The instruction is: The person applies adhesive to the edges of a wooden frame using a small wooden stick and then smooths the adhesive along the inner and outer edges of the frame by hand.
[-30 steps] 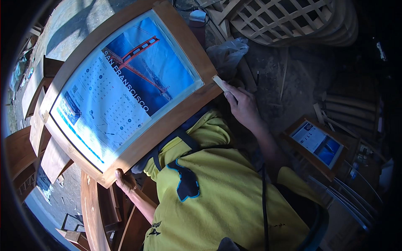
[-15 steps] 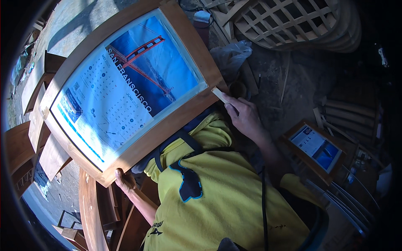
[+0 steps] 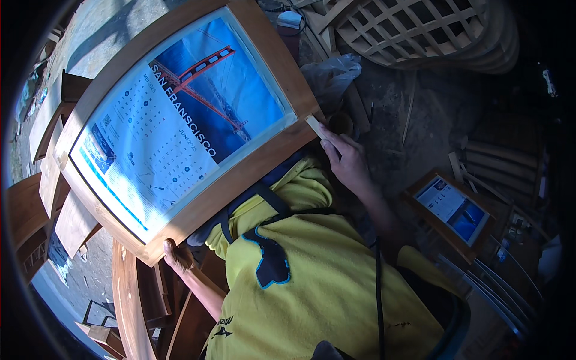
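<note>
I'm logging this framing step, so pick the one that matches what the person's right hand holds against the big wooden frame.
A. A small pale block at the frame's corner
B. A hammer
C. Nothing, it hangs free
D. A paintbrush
A: the right hand presses a small pale block against the corner of the wooden frame, while the left hand grips the frame's opposite corner.

Dirt floor (image 3: 420, 120) with wood scraps (image 3: 360, 108)
</note>
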Available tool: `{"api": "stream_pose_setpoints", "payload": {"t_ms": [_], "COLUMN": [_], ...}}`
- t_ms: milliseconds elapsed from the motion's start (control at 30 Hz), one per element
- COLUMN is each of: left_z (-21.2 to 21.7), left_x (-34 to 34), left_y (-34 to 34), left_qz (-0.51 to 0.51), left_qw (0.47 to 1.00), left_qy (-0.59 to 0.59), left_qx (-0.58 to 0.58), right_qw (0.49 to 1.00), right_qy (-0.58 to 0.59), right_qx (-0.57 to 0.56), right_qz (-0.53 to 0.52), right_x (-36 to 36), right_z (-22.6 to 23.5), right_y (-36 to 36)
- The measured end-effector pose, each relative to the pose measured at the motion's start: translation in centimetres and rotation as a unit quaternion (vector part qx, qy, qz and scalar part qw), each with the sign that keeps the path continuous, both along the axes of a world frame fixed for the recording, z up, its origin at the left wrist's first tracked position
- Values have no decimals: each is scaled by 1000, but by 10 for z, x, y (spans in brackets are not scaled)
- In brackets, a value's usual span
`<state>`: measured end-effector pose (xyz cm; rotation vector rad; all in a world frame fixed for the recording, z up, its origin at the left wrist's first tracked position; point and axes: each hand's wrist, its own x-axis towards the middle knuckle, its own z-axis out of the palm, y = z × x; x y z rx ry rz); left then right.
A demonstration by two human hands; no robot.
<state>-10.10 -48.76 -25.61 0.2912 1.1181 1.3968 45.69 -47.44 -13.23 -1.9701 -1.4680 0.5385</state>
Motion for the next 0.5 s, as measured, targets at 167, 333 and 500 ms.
{"api": "stream_pose_setpoints", "payload": {"t_ms": [167,333,500], "left_z": [15,9,-12], "left_x": [29,18,-5], "left_y": [12,6,-2], "left_qz": [21,-7,28], "left_qw": [999,1000,999], "left_qy": [23,16,14], "left_qx": [6,7,-8], "right_qw": [999,999,996], "right_qy": [-32,-31,-52], "right_qx": [-30,16,-67], "right_qz": [-5,-9,13], "right_x": [-3,7,1], "right_z": [-14,1,21], "right_y": [-21,-16,8]}}
